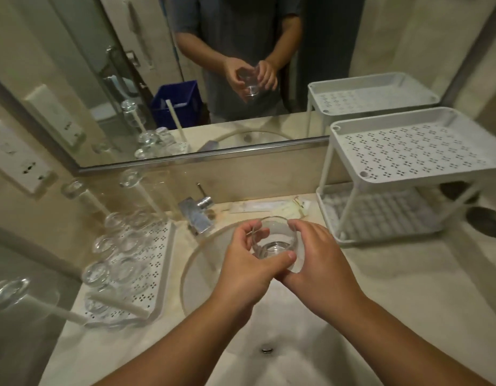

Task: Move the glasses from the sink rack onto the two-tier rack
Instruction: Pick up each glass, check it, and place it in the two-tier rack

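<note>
We hold one glass [274,243] over the sink [269,316]; our left hand [242,270] and right hand [316,263] both wrap around it; the two-tier rack [408,174] stands right of the sink.

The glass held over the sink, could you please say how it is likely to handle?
The glass, clear and smooth-walled, is probably slippery and breakable. Both hands, left and right, wrap it, suggesting care. Its short, wide shape should stand steadily on the two-tier rack.
</note>
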Demonstrator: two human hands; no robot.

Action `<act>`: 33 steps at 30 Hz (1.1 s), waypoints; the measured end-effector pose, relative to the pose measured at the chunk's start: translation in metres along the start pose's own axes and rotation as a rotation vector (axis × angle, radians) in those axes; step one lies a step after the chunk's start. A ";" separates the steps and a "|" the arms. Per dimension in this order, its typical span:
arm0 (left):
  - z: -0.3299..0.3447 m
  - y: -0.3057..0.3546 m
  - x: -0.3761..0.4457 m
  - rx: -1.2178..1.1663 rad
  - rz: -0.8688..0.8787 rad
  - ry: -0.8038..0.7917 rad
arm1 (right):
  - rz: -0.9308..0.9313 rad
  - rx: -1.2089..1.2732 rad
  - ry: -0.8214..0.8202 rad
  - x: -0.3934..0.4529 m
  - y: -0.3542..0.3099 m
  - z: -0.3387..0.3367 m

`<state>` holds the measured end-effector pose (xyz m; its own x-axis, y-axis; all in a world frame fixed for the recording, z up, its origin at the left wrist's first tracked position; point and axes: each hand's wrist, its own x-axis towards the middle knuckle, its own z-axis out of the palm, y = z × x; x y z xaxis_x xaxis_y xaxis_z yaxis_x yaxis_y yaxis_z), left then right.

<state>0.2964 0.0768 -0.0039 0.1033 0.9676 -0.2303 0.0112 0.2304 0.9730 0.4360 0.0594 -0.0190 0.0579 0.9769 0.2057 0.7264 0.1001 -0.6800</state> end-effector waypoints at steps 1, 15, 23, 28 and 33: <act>0.011 -0.003 0.002 0.017 -0.008 -0.020 | 0.023 0.024 -0.003 -0.002 0.011 -0.005; 0.145 -0.038 0.038 0.208 -0.096 -0.190 | 0.214 0.148 -0.046 -0.013 0.143 -0.063; 0.184 -0.058 0.066 0.379 -0.076 -0.193 | 0.289 0.140 -0.026 0.007 0.199 -0.068; 0.191 -0.063 0.082 0.292 -0.194 -0.163 | 0.327 0.145 0.015 0.022 0.224 -0.058; 0.192 -0.076 0.090 0.297 -0.289 -0.155 | 0.340 0.174 0.076 0.045 0.240 -0.051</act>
<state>0.4956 0.1262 -0.0960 0.2021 0.8355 -0.5110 0.3444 0.4278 0.8357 0.6480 0.1179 -0.1374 0.3305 0.9438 -0.0054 0.5300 -0.1903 -0.8264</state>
